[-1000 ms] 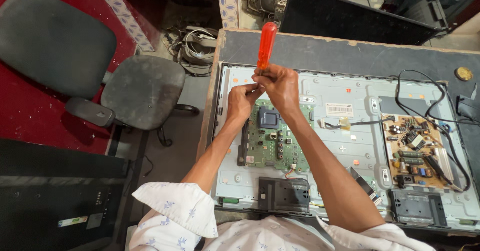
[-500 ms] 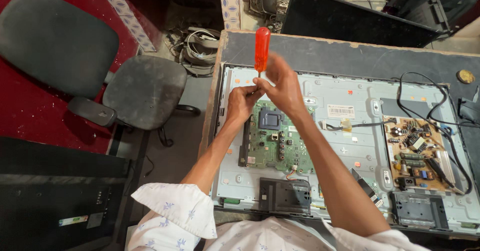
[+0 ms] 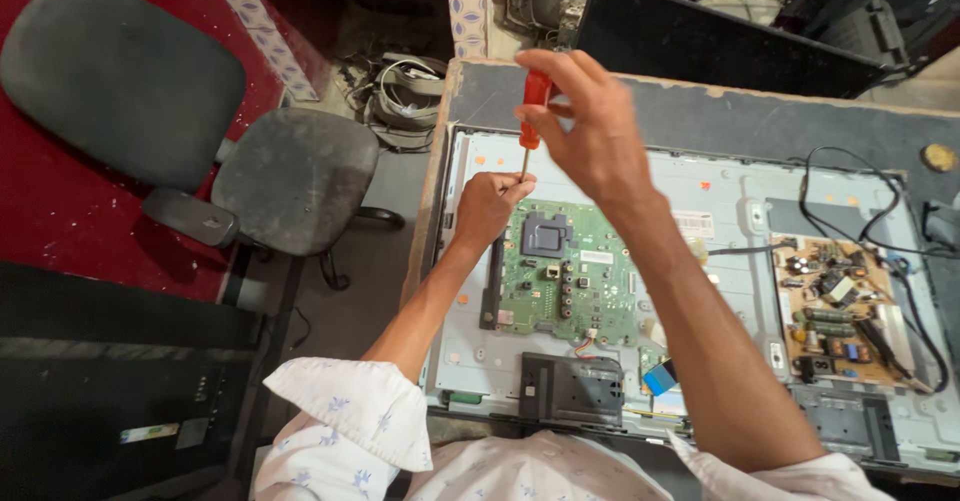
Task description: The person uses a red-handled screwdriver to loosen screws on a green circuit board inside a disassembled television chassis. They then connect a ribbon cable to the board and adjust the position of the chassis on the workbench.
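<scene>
The right hand (image 3: pixel 590 126) covers most of the red screwdriver handle (image 3: pixel 536 111). The screwdriver's tip is hidden behind the left hand (image 3: pixel 490 206), so what it meets on the metal back panel (image 3: pixel 700 191) cannot be told. The brown circuit board (image 3: pixel 840 311) carries parts too small to identify. The desk (image 3: pixel 700 111) and the black chair (image 3: pixel 130 91) run past the frame's edges.

Evenly lit by soft, diffuse light from above, brightest on the pale metal back panel (image 3: pixel 720 211) with no hard glare. Only faint, soft-edged shadows under the right hand (image 3: pixel 590 126) and forearm. Dim and murky at upper left around the office chair (image 3: pixel 200 141). Slight motion softness on the red screwdriver (image 3: pixel 533 111). Wide-angle bending toward the frame edges; sharp centre on the green circuit board (image 3: pixel 565 271).
</scene>
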